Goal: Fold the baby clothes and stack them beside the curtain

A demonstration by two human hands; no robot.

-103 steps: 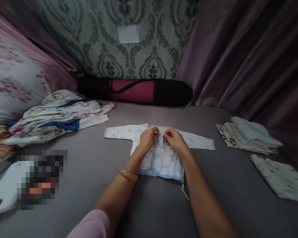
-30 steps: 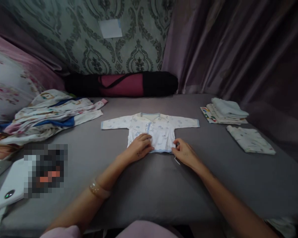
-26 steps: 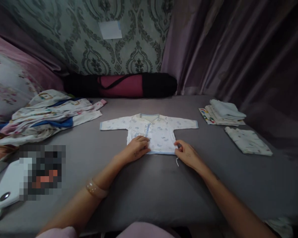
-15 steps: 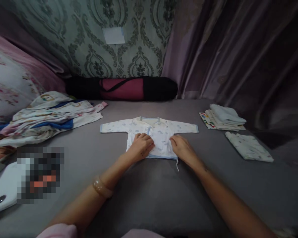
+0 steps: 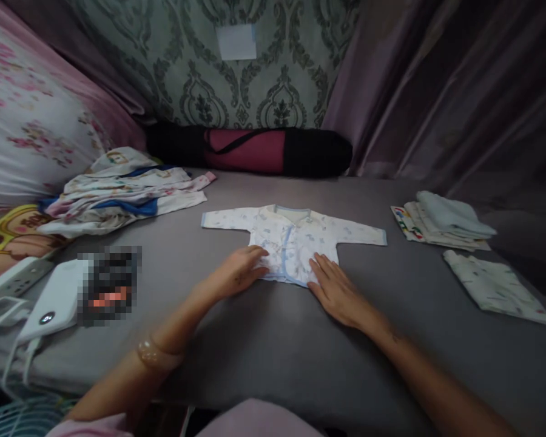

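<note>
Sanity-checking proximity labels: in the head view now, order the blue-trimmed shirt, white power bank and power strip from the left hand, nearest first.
1. Blue-trimmed shirt: touching the left hand, at the shirt's lower edge.
2. White power bank: out to the left.
3. Power strip: at far left, beyond the power bank.
</note>
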